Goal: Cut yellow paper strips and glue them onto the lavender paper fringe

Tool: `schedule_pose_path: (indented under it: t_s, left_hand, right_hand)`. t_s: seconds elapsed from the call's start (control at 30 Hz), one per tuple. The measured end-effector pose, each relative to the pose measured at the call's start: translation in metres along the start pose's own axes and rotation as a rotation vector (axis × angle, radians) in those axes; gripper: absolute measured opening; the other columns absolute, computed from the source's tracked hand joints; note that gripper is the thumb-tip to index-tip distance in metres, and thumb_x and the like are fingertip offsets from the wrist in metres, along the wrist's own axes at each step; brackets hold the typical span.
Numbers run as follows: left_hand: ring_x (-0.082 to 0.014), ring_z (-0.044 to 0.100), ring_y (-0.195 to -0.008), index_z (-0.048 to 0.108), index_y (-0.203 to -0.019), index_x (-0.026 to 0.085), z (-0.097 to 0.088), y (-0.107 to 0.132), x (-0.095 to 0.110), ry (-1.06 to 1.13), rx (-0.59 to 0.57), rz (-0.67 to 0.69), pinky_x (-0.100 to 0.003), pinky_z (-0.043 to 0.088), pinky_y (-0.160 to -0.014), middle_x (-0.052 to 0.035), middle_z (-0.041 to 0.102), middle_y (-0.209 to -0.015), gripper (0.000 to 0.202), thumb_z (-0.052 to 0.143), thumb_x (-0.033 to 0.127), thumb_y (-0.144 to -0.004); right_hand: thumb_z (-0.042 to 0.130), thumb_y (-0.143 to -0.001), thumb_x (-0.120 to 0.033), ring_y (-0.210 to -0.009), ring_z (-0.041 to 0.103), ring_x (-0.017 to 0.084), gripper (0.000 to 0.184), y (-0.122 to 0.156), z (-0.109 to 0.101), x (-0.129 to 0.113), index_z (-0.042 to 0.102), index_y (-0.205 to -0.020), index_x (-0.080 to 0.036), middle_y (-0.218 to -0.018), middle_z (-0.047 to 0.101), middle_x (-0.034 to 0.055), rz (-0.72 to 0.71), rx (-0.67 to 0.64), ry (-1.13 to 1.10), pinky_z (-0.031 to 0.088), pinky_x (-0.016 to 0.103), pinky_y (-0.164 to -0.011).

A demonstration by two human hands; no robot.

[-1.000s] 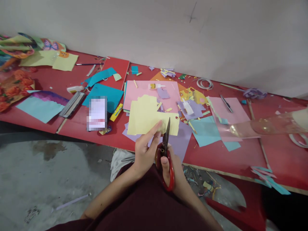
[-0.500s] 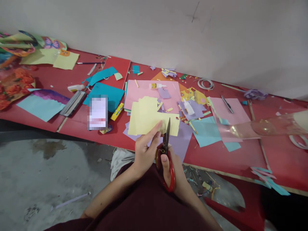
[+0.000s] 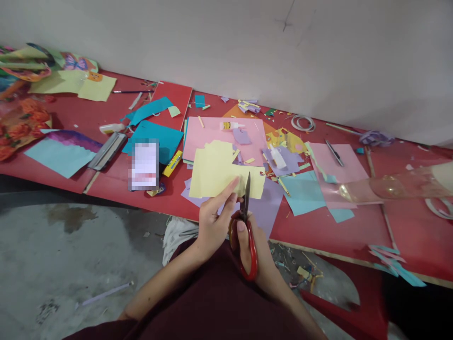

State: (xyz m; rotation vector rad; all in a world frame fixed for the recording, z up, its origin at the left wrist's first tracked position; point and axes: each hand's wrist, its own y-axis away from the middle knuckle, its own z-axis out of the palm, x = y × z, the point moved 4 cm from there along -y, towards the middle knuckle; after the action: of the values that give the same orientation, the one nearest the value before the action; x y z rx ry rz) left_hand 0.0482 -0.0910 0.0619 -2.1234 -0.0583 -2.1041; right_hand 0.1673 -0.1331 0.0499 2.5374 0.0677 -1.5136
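My right hand (image 3: 262,248) is wrapped round red-handled scissors (image 3: 252,255), thumb in the loop. Their dark blades point away from me and look nearly together. Close to the blades, my left hand (image 3: 214,219) has its index finger reaching forward and its thumb drawn in beside it. Anything pinched there blends into the pale yellow behind it, so I cannot make it out. Beyond the fingertips lie pale yellow sheets (image 3: 212,165), overlapping pink paper (image 3: 203,134) and purple paper (image 3: 267,208).
The red table (image 3: 300,226) holds glue bottles (image 3: 278,157), a pen (image 3: 333,152), a blurred-out phone (image 3: 145,165), a yellow box (image 3: 172,164), teal paper (image 3: 166,137) and many scraps. At right lies a clear bottle (image 3: 389,186). A wall (image 3: 212,47) stands behind.
Almost nothing differs. The view has shifted very slightly; both hands and the scissors keep the same pose.
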Motion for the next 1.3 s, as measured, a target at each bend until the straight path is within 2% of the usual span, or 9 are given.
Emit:
schedule_pose_path:
  t_s: [0.13, 0.33, 0.5, 0.8, 0.9, 1.0, 1.13, 1.3]
  left_hand:
    - [-0.0153, 0.073, -0.079, 0.070, -0.132, 0.021, 0.000, 0.001, -0.002, -0.007, 0.005, -0.027, -0.023, 0.058, -0.077, -0.0045, 0.081, -0.101, 0.037, 0.058, 0.035, -0.100]
    - [-0.0189, 0.075, -0.098, 0.073, -0.128, 0.022, -0.002, 0.000, -0.003, -0.028, 0.035, 0.002, -0.026, 0.059, -0.088, -0.0057, 0.079, -0.114, 0.034, 0.060, 0.034, -0.099]
    - [-0.0179, 0.076, -0.093, 0.073, -0.126, 0.021, -0.002, 0.000, -0.007, -0.026, 0.038, 0.047, -0.026, 0.060, -0.087, -0.0075, 0.078, -0.117, 0.033, 0.062, 0.032, -0.097]
    - [-0.0201, 0.069, -0.121, 0.071, -0.129, 0.024, -0.002, -0.005, -0.010, 0.143, 0.047, 0.026, -0.027, 0.057, -0.101, -0.0072, 0.070, -0.135, 0.033, 0.063, 0.032, -0.098]
    - [-0.0196, 0.070, -0.118, 0.069, -0.130, 0.023, -0.005, -0.007, -0.010, 0.121, 0.057, 0.027, -0.027, 0.059, -0.098, -0.0081, 0.068, -0.137, 0.034, 0.063, 0.033, -0.098]
    - [-0.0186, 0.070, -0.116, 0.067, -0.131, 0.024, -0.010, -0.011, -0.007, 0.070, 0.048, 0.034, -0.027, 0.059, -0.095, -0.0077, 0.066, -0.140, 0.035, 0.063, 0.030, -0.097]
    - [-0.0157, 0.073, -0.103, 0.068, -0.130, 0.024, -0.016, -0.019, -0.002, 0.037, -0.018, 0.046, -0.025, 0.061, -0.089, -0.0060, 0.072, -0.132, 0.035, 0.064, 0.026, -0.096]
    - [-0.0140, 0.072, -0.102, 0.069, -0.129, 0.023, -0.020, -0.024, -0.001, 0.081, -0.103, 0.051, -0.021, 0.060, -0.087, -0.0056, 0.071, -0.132, 0.035, 0.065, 0.025, -0.095]
  right_hand:
    - [0.034, -0.107, -0.042, -0.048, 0.058, 0.018, 0.028, 0.000, 0.000, 0.002, 0.052, -0.102, -0.022, -0.059, 0.059, -0.0020, 0.002, 0.005, 0.003, 0.044, 0.028, -0.049]
    - [0.032, -0.107, -0.045, -0.048, 0.058, 0.018, 0.032, 0.001, 0.002, 0.005, 0.052, -0.103, -0.021, -0.058, 0.059, -0.0017, 0.035, -0.012, 0.023, 0.045, 0.029, -0.050]
    - [0.031, -0.107, -0.045, -0.051, 0.059, 0.019, 0.033, 0.001, 0.002, 0.005, 0.052, -0.103, -0.020, -0.061, 0.060, -0.0004, 0.027, -0.018, 0.021, 0.046, 0.030, -0.051]
    - [0.029, -0.107, -0.048, -0.050, 0.057, 0.019, 0.037, 0.001, 0.004, 0.011, 0.053, -0.109, -0.019, -0.058, 0.055, -0.0025, 0.068, -0.071, 0.011, 0.044, 0.030, -0.054]
    - [0.030, -0.107, -0.050, -0.049, 0.055, 0.018, 0.039, 0.002, 0.005, 0.012, 0.053, -0.113, -0.019, -0.057, 0.054, -0.0037, 0.078, -0.086, -0.016, 0.043, 0.030, -0.054]
    - [0.031, -0.107, -0.051, -0.050, 0.053, 0.016, 0.038, 0.004, 0.005, 0.014, 0.054, -0.107, -0.021, -0.059, 0.053, -0.0038, 0.067, -0.117, -0.097, 0.042, 0.029, -0.054]
    - [0.034, -0.106, -0.052, -0.049, 0.049, 0.014, 0.035, 0.006, 0.002, 0.018, 0.052, -0.099, -0.023, -0.060, 0.051, -0.0047, 0.046, -0.177, -0.222, 0.040, 0.027, -0.051]
    - [0.035, -0.106, -0.052, -0.051, 0.050, 0.015, 0.035, 0.005, -0.006, 0.020, 0.053, -0.101, -0.023, -0.061, 0.052, -0.0037, 0.008, -0.243, -0.202, 0.042, 0.027, -0.052]
